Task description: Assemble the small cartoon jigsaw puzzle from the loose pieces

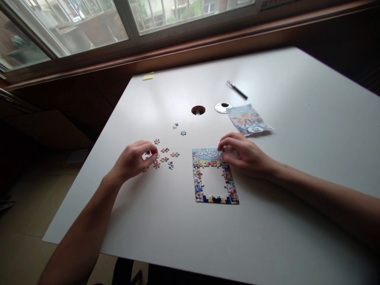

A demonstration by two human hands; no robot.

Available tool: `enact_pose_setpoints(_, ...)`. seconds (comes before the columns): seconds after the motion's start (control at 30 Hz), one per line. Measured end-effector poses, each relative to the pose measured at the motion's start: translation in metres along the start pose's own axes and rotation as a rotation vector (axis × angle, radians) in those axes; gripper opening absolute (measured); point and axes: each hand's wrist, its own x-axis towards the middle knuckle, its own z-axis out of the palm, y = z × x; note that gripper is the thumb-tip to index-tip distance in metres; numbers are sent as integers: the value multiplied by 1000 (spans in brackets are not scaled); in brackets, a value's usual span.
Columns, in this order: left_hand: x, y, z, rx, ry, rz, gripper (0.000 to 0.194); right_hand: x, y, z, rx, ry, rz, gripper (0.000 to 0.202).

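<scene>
A partly assembled jigsaw puzzle (215, 154) lies on the white table, its border joined around a bare middle. My right hand (245, 154) rests at its upper right corner, fingers curled, with the tips a little apart and touching the edge. Over a scatter of loose puzzle pieces (164, 159), my left hand (135, 160) is closed, thumb and forefinger meeting in a pinch. Whatever is between those fingertips is too small or hidden to make out. Two more pieces lie farther back, among them a light blue puzzle piece (183, 133).
Behind my right hand lies a creased picture sheet (249, 118) printed with cartoon figures. A round cable hole (198, 110), its metal cover (220, 107) and a dark pen (237, 90) are beyond. A yellow sticky note (148, 76) marks the far left corner, below the window.
</scene>
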Motion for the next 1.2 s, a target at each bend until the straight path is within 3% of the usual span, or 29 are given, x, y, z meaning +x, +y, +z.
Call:
enact_pose_setpoints(0.5,1,-10,-2,216,134,-197,4,0,0,-1,-15,-2,-8,16)
enact_pose_setpoints(0.9,0,-4,5,165,8,-122,11,0,3,0,-10,-6,-19,16)
enact_pose_setpoints(1.0,0,-4,3,173,19,-123,11,0,4,0,-9,-8,-17,15)
enact_pose_setpoints(1.13,1,-5,-2,119,123,-172,19,0,5,0,-10,-6,-15,14)
enact_pose_setpoints(1.2,1,-7,-4,52,93,-202,19,0,5,1,-11,-5,-16,13)
